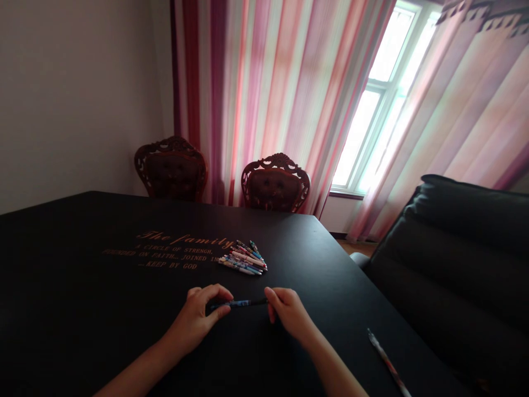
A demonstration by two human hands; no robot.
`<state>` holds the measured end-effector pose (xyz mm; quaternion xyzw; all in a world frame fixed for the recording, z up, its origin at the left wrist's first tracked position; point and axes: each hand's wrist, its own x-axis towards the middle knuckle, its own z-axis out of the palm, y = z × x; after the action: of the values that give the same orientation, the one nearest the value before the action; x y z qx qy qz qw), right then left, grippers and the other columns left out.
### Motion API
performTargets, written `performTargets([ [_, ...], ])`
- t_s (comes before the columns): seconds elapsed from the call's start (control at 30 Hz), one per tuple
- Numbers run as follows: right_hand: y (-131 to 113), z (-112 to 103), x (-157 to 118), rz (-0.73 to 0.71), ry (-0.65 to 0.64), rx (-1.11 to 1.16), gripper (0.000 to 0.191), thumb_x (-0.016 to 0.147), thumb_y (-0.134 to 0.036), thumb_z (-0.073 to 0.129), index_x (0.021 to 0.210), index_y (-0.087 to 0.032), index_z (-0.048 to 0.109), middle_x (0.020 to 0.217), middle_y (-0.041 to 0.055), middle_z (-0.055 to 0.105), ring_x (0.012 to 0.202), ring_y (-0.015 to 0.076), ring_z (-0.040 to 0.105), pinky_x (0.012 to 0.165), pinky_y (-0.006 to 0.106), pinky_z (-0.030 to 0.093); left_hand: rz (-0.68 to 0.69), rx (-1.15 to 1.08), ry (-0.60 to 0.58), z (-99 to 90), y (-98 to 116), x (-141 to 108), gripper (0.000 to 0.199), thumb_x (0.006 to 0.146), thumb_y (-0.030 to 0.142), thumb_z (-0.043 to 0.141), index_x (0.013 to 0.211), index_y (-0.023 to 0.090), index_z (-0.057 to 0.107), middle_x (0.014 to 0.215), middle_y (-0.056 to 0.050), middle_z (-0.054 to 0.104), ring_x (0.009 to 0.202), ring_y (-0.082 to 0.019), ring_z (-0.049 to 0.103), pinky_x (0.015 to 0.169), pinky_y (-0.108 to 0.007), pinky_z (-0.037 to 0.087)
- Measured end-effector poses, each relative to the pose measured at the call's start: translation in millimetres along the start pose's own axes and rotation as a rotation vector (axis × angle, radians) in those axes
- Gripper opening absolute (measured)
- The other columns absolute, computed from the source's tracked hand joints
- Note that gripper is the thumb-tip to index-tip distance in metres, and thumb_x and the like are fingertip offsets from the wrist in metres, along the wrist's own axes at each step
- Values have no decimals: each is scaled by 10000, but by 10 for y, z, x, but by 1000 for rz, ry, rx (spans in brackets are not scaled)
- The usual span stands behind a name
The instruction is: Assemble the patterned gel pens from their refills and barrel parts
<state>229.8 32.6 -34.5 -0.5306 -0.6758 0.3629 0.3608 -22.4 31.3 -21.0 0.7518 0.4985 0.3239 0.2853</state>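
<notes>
Between my two hands a blue-patterned pen (239, 303) lies roughly level, just over the dark table. My left hand (206, 309) pinches its left end between thumb and fingers. At the other end, the fingertips of my right hand (285, 309) are closed on the pen's dark tip part. Whether that dark part is a cap or the pen's own grip, I cannot tell. Beyond my hands a loose pile of pens (246, 259) rests on the table, several of them in mixed colours.
A single pen (386, 358) lies apart near the right edge of the black table (82, 309), which bears gold lettering. Two carved chairs (275, 184) stand at the far side. To the right is a dark armchair (463, 264); striped curtains (289, 99) hang behind.
</notes>
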Motion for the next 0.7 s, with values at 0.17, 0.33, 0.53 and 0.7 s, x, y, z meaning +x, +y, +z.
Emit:
performTargets([
  [0.17, -30, -7, -7, -98, 36, 109, 394, 885, -566, 525, 787, -189, 584, 656, -8, 620, 606, 130, 527, 588, 230, 387, 0, -40, 27, -8, -17, 7, 172, 830, 376, 656, 955, 273, 714, 964, -18, 732, 985, -279, 605, 895, -367, 381],
  [0.33, -42, 6, -14, -62, -7, 31, 506, 934, -556, 430, 618, -182, 558, 554, -7, 568, 530, 117, 471, 553, 240, 352, 4, -14, 34, -12, 2, -3, 158, 804, 377, 682, 924, 283, 724, 934, -12, 736, 953, -283, 598, 892, -384, 366],
  [0.53, -1, 19, 0, -112, 9, 140, 373, 907, -522, 514, 754, -188, 572, 641, -12, 599, 599, 127, 503, 588, 240, 368, 2, -2, 36, -21, 19, -7, 163, 824, 370, 658, 944, 276, 714, 941, -15, 731, 956, -271, 602, 895, -380, 362],
  [0.7, -4, 19, 0, -72, -28, 151, 399, 917, -489, 505, 667, -183, 568, 581, -13, 572, 565, 123, 479, 582, 254, 361, 87, 55, 63, -25, 21, -21, 114, 815, 329, 673, 916, 286, 706, 913, 7, 724, 902, -248, 611, 905, -393, 343],
])
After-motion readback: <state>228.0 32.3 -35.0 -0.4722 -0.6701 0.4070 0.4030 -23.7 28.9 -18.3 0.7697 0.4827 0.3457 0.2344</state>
